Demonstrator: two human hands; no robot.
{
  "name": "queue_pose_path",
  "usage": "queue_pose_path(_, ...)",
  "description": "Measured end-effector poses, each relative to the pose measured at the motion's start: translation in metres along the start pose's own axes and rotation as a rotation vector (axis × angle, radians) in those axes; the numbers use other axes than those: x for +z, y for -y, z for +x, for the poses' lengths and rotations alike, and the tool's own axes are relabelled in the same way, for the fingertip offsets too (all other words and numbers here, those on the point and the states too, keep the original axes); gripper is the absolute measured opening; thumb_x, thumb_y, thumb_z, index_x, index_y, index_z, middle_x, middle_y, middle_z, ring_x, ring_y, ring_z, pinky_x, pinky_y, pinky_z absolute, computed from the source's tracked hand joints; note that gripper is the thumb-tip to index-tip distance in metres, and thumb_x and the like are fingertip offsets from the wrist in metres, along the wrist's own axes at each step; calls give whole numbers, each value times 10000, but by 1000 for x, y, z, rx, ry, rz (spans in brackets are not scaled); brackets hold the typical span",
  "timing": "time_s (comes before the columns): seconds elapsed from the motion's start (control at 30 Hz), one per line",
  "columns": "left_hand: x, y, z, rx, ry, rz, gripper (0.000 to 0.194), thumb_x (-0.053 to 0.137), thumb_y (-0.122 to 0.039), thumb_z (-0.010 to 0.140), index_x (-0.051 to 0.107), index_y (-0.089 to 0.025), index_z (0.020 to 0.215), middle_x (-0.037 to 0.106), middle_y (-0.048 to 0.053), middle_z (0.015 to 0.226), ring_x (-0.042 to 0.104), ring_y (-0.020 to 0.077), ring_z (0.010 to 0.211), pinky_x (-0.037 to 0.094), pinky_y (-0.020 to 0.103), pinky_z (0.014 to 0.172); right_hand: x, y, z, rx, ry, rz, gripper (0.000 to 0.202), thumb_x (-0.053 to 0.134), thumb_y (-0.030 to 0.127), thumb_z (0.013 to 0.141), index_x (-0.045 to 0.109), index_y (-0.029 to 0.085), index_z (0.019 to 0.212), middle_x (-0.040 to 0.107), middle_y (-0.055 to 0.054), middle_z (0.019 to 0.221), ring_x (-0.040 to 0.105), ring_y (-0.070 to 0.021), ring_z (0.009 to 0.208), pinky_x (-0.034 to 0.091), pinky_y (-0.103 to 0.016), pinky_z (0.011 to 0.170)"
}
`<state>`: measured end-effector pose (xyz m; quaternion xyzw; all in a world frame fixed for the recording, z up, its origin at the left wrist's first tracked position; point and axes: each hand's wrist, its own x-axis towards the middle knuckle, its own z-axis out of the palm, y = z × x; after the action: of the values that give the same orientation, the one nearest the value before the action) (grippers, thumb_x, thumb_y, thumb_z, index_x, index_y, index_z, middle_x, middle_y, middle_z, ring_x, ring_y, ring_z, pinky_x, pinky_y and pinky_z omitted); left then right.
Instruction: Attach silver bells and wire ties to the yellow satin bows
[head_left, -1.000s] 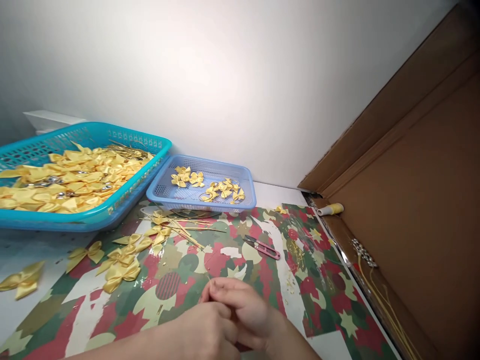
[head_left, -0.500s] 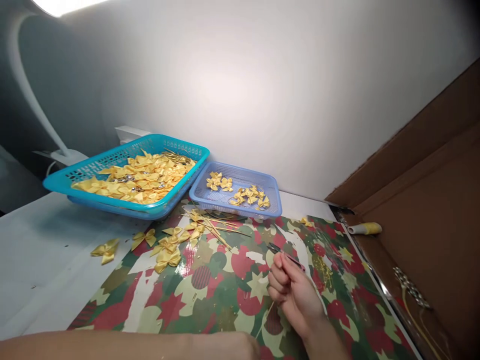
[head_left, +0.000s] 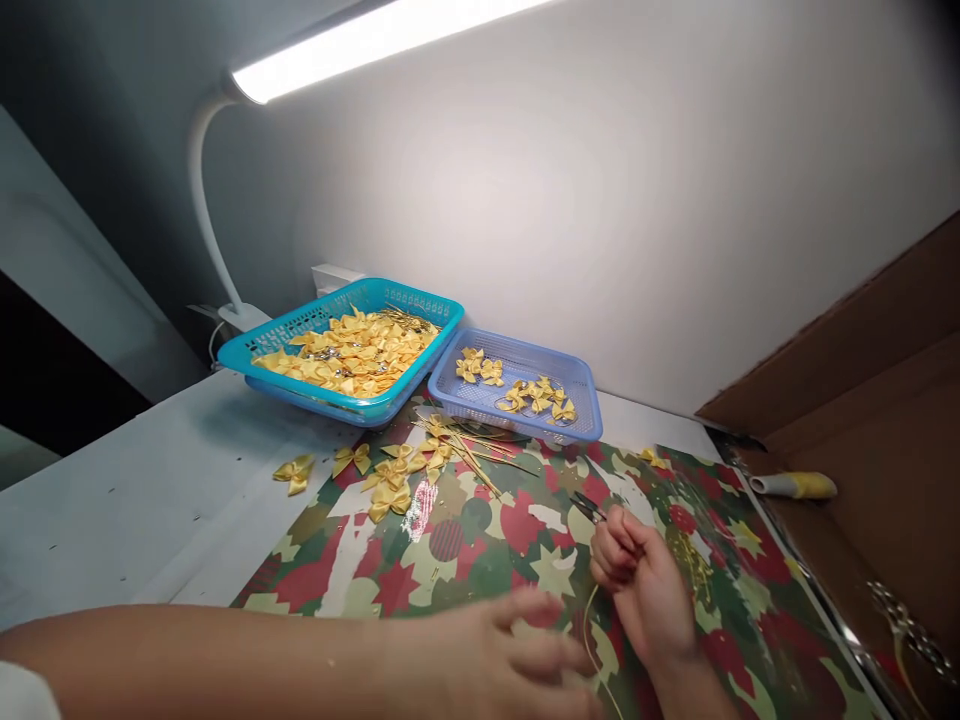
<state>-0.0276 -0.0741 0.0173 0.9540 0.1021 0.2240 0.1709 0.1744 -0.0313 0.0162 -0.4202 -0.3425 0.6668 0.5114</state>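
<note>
My right hand (head_left: pixel 637 580) is closed in a fist on the right side of the patterned sheet. Small thread snips (head_left: pixel 587 507) are in its grip, their dark blades poking out beyond the fingers. A thin gold cord (head_left: pixel 589 640) hangs below its curled fingers; whether they pinch it I cannot make out. Blurred by motion, my left hand (head_left: pixel 517 660) reaches in from the left, fingers apart, with nothing seen in them. Several yellow ribbon bows (head_left: pixel 390 490) lie ahead of it, beside a bunch of gold cords (head_left: pixel 480 455).
A teal basket (head_left: pixel 229 355) heaped with yellow bows stands at the back left. Beside it, a blue basket (head_left: pixel 592 415) holds several bows with cords. Behind is a white lamp (head_left: pixel 199 190). A cardboard wall (head_left: pixel 862 370) and a yellow-and-white tube (head_left: pixel 795 485) are at right.
The head view has swung left, showing more lamp. My left hand has come further into view, its fingers now apart. My right hand still grips the snips.
</note>
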Motion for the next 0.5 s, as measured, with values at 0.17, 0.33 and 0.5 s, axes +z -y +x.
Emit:
queue_pose_path(0.17,-76,15,-98,-725,-168,298,192,605,-249,855,678,-246,1033,738,78,1049,654,285,958,472,377,865,4,-3,-8,-119,-67,-226,380,658,539,842,562,208,681,352,31,601,303,-124,539,290,-265,497)
queue_pose_path(0.33,-109,14,-180,-1375,-594,514,298,753,-473,744,688,-228,901,701,9,883,648,255,799,463,289,696,6,-12,-11,-142,-47,-428,474,654,668,800,704,197,794,520,-38,666,477,-190,672,403,-309,633)
queue_pose_path(0.5,-111,27,-182,-1423,-630,319,240,796,-442,657,703,-225,704,636,-42,627,566,168,561,383,217,508,11,-26,-11,-163,16,-504,536,550,670,879,530,204,615,460,-13,639,419,-163,621,346,-293,589)
